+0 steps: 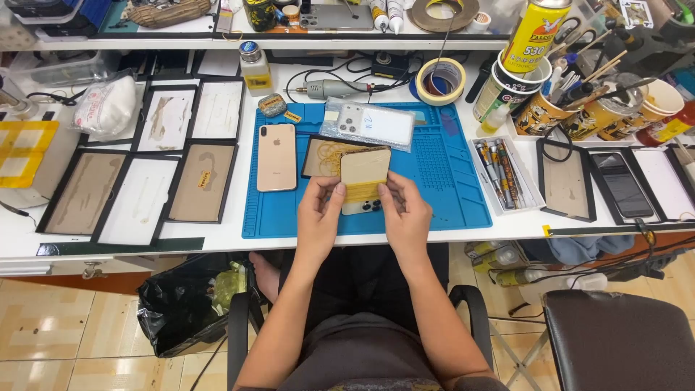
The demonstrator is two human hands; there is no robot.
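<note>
Fingers [339,192] of both hands pinch rubber-banded phone [364,177] between them.

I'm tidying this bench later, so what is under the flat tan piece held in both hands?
Under the tan piece held by the left hand and right hand lies a white phone on the blue mat. Most of the phone is covered.

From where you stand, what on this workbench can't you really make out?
Head view only:
- The phone under the tan block: mostly hidden by the block and both hands, left hand, right hand.
- The yellow spray can: top cut off by the frame's edge.
- Tools in the cups: too small and crowded.
</note>
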